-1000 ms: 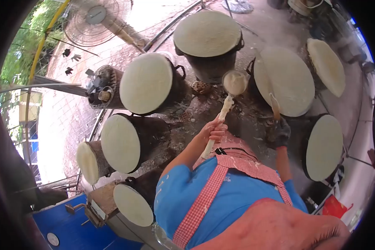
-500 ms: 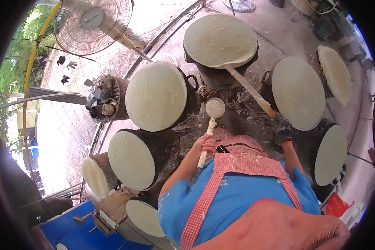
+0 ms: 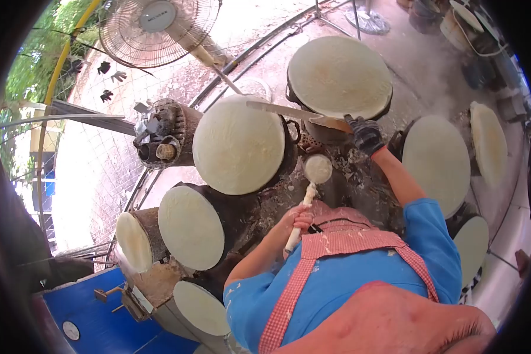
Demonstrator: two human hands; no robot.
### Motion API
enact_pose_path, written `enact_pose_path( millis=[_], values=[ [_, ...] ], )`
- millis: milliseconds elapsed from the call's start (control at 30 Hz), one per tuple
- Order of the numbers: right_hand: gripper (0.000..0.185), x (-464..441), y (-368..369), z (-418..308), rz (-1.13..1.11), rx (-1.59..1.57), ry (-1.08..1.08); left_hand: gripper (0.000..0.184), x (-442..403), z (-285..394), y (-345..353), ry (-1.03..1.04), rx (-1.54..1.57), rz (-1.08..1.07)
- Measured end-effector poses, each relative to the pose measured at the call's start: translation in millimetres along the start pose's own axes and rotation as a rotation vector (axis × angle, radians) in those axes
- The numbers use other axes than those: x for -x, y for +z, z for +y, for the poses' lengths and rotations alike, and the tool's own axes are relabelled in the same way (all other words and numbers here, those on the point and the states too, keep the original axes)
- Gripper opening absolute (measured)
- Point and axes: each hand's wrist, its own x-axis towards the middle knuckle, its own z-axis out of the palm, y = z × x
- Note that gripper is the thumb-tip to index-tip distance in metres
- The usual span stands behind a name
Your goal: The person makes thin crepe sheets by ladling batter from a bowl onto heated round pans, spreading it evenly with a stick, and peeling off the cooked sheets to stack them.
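Note:
My left hand [image 3: 299,218] is closed round the wrapped handle of a ladle [image 3: 318,170], whose round, batter-coated bowl points away from me. A dark glove covers my right hand [image 3: 367,135], closed on the brown end of a long, flat wooden spatula [image 3: 289,111]. The spatula's pale blade reaches left, its tip over the edge of the left round cooking top [image 3: 236,147], covered with a pale sheet. Just beyond my right hand is the far round cooking top [image 3: 339,76], also covered with a pale sheet. I cannot tell whether the blade touches either sheet.
More round tops stand around me: one on the right [image 3: 435,165], one at lower left [image 3: 190,227] and several others. A stand fan [image 3: 159,17] is at upper left, beside a wire fence. A metal stove [image 3: 174,133] stands left. Steam rises at upper right.
My right hand has moved left and forward to the far top's near edge. The spatula has swung from the far top toward the left one. My left hand still holds the ladle; the view has shifted.

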Motion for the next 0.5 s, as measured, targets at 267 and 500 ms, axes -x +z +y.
enact_pose_path(
  millis=[267, 500],
  values=[
    [0.022, -85.6, 3.7, 32.3, -0.248, 0.013, -0.185, 0.032, -4.5, 15.3, -8.8, -0.091, -0.022, 0.039],
    [0.018, -192.9, -44.4, 167.5, 0.093, -0.059, -0.190, 0.022, -12.7, 41.1, 3.4, -0.183, -0.053, 0.013]
  ],
)
